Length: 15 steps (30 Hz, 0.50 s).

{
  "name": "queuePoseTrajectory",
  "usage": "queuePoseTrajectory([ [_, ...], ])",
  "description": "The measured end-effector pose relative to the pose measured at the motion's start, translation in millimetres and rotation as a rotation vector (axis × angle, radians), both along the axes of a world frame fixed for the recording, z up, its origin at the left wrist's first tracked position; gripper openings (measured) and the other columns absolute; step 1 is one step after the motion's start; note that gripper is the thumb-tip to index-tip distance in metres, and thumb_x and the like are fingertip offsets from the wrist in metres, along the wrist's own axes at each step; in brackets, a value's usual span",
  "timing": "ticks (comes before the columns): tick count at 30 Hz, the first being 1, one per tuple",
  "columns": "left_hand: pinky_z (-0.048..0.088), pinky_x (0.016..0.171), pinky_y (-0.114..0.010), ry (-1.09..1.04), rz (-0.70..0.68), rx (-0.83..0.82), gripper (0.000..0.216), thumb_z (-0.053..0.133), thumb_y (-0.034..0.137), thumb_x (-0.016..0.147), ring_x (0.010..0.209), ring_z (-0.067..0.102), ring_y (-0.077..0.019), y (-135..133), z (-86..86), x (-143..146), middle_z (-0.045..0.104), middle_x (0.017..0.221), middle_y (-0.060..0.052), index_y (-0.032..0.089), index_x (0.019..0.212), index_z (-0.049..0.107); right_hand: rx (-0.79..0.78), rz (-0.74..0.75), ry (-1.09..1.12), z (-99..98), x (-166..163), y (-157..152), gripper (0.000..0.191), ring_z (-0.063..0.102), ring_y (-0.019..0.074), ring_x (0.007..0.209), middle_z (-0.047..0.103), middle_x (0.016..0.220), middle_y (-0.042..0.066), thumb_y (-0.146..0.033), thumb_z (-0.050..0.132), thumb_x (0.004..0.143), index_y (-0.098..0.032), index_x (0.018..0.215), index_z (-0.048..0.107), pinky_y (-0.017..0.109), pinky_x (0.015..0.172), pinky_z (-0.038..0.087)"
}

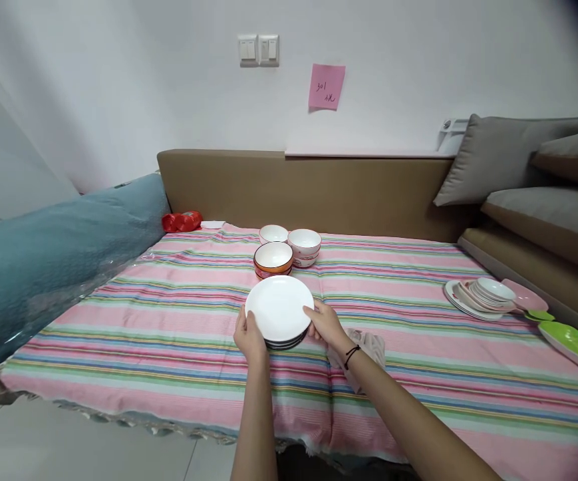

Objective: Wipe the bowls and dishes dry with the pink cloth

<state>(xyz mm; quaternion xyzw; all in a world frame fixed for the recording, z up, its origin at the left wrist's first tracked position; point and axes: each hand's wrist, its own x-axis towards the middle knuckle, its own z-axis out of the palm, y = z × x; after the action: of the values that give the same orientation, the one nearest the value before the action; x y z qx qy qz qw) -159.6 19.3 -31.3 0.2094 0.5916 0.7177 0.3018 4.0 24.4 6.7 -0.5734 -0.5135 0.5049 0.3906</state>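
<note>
A white plate (278,307) tops a short stack of plates on the striped cloth (168,334). My left hand (249,337) grips the stack's left rim, fingers curled around the edge. On the right rim sits my right hand (325,322), fingers wrapped on it, a black band at the wrist. Just behind the stack stand three bowls: an orange-rimmed bowl (273,258) in front, a small white bowl (273,233) and a stack of white patterned bowls (304,245) behind it.
A crumpled beige cloth (371,347) lies under my right wrist. More plates and dishes (486,297) and a green dish (576,344) sit at the right. A teal blanket (43,260) lies left, grey cushions (519,160) right, a red bag (182,220) behind.
</note>
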Motion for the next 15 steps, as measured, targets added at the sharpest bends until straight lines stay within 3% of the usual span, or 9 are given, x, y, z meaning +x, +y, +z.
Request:
queuePoseTrajectory([
  [7, 0.043, 0.105, -0.037, -0.017, 0.020, -0.064, 0.045, 0.056, 0.028, 0.084, 0.122, 0.055, -0.0265, 2.1, -6.5, -2.4, 0.060, 0.128, -0.012, 0.008, 0.123, 0.062, -0.021, -0.002, -0.019, -12.0, -0.8, 4.1, 0.036, 0.043, 0.0108, 0.028, 0.050, 0.034, -0.007, -0.028, 0.049, 0.090, -0.011, 0.120, 0.059, 0.017, 0.030, 0.030],
  [15, 0.048, 0.100, -0.038, 0.030, -0.049, -0.094, 0.045, 0.060, 0.030, 0.083, 0.116, 0.058, -0.0276, 3.2, -5.1, -6.3, 0.062, 0.125, -0.013, 0.007, 0.121, 0.063, -0.076, 0.058, -0.068, -8.0, 3.6, -0.2, 0.043, 0.046, 0.0121, 0.029, 0.052, 0.035, -0.005, -0.036, 0.049, 0.093, -0.009, 0.126, 0.054, 0.018, 0.030, 0.035],
])
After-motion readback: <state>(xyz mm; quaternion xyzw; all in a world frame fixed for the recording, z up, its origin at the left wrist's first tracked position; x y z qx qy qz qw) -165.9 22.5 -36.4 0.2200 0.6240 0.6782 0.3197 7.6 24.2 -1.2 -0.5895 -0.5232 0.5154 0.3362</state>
